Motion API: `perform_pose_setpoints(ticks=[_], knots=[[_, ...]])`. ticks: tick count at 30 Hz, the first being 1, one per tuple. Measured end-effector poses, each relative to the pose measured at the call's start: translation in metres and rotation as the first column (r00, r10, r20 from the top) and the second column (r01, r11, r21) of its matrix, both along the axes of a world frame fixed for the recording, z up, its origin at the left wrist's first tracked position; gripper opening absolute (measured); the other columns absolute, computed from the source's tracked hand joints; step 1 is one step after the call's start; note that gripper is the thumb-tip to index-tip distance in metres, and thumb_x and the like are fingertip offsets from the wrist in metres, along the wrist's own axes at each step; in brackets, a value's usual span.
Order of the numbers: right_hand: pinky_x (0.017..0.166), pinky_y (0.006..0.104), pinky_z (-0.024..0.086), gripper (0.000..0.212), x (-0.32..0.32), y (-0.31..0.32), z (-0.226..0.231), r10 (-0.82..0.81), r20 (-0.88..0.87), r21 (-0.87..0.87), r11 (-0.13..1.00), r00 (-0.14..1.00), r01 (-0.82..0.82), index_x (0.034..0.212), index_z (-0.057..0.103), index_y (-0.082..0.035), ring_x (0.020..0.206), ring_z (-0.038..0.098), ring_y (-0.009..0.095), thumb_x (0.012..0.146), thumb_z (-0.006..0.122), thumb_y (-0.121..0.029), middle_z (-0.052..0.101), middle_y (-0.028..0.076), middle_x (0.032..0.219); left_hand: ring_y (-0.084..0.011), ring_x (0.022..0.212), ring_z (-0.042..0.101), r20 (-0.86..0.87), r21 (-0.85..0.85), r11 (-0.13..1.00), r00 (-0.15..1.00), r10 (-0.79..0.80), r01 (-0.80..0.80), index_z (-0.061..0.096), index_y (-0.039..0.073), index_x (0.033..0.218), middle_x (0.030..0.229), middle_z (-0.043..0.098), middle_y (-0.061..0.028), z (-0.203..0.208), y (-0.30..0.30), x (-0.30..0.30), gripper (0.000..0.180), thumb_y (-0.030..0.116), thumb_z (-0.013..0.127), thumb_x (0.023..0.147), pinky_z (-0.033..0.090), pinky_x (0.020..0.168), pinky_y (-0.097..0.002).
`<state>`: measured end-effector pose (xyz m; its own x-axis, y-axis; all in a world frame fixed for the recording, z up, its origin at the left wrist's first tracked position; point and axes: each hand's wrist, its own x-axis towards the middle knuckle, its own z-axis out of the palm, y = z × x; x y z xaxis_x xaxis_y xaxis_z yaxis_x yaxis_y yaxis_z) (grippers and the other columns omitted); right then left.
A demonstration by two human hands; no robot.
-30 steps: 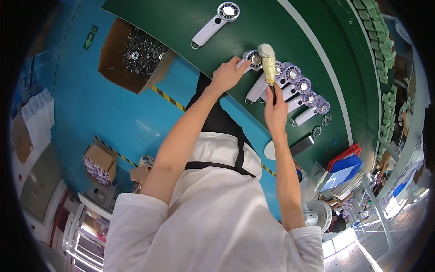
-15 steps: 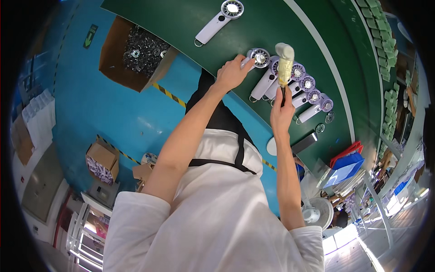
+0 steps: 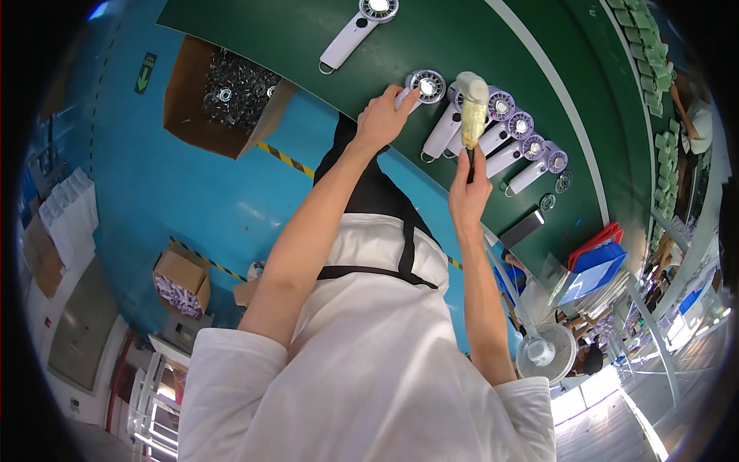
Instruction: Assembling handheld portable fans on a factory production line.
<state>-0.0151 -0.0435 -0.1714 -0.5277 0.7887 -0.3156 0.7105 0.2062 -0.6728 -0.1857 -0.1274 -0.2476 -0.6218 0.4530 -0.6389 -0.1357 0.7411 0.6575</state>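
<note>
On the near edge of the green bench, my left hand (image 3: 383,117) grips a lilac handheld fan (image 3: 426,88) by its handle, its round head facing up. My right hand (image 3: 470,192) is closed round the dark handle of a mallet (image 3: 473,108) whose head is wrapped in whitish and yellow padding. The mallet head is raised in front of a row of several similar lilac fans (image 3: 526,175) and hides part of them. Another lilac fan (image 3: 348,45) lies apart at the far left of the bench.
Right of the row lie two clear round grilles (image 3: 548,202) and a dark grey block (image 3: 523,228). Blue and red trays (image 3: 593,271) stand at the bench's right end. Left of the bench, a cardboard box (image 3: 182,115) holds many clear round parts. A white standing fan (image 3: 546,353) is at lower right.
My left hand still holds the fan, and the mallet stays raised in my right hand with little movement. The whole view has shifted slightly.
</note>
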Motion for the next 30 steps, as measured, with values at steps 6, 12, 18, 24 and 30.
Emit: perform_pose_setpoints(ticks=[6,12,18,24,30], knots=[[0.052,0.0307,0.043,0.033,0.016,0.001,-0.028,0.174,-0.016,0.14,0.975,0.985,-0.17,0.128,0.057,-0.002,0.053,0.049,0.014,0.101,0.055,-0.022,0.056,0.015,0.065,-0.0396,0.111,0.063,0.017,0.008,1.0,1.0,0.003,-0.003,0.058,0.008,0.126,0.115,0.068,-0.0201,0.002,0.004,0.003,0.067,0.065,0.045,0.094,0.047,0.095,-0.0488],[0.053,0.0292,0.042,0.034,0.003,-0.01,-0.007,-0.02,-0.075,0.059,0.998,0.997,0.024,0.129,0.057,-0.002,0.055,0.047,0.011,0.101,0.055,-0.022,0.055,0.01,0.064,-0.0399,0.111,0.063,0.068,0.006,1.0,0.997,0.023,-0.023,0.057,0.007,0.127,0.114,0.068,-0.0205,-0.003,-0.005,0.004,0.067,0.064,0.045,0.094,0.047,0.095,-0.0487],[0.052,0.0372,0.046,0.033,-0.009,-0.011,-0.013,0.049,-0.054,0.014,0.999,0.997,-0.049,0.129,0.056,-0.003,0.052,0.059,0.027,0.101,0.053,-0.021,0.061,0.018,0.068,-0.0405,0.11,0.063,0.064,0.026,0.999,0.997,0.032,-0.034,0.058,0.007,0.127,0.114,0.068,-0.0213,-0.01,-0.005,-0.002,0.066,0.063,0.047,0.094,0.047,0.095,-0.0486],[0.056,0.0457,0.047,0.03,0.016,-0.013,-0.005,-0.087,-0.015,0.01,0.996,0.996,0.087,0.123,0.059,-0.002,0.064,0.064,0.04,0.099,0.055,-0.021,0.064,0.023,0.075,-0.0425,0.106,0.062,-0.04,0.138,0.986,0.996,-0.083,0.088,0.057,0.011,0.128,0.12,0.064,-0.0207,-0.03,0.015,0.01,0.046,0.038,0.058,0.092,0.05,0.091,-0.049],[0.061,0.0527,0.052,0.027,0.038,-0.045,-0.034,-0.001,-0.078,0.036,0.999,0.997,0.004,0.113,0.057,-0.007,0.07,0.065,0.043,0.097,0.054,-0.028,0.066,0.023,0.081,-0.023,0.096,0.062,0.054,0.434,0.898,0.993,-0.106,0.073,0.056,0.002,0.125,0.112,0.064,-0.0127,-0.087,-0.017,-0.018,0.038,0.031,0.05,0.101,0.053,0.082,-0.0374]])
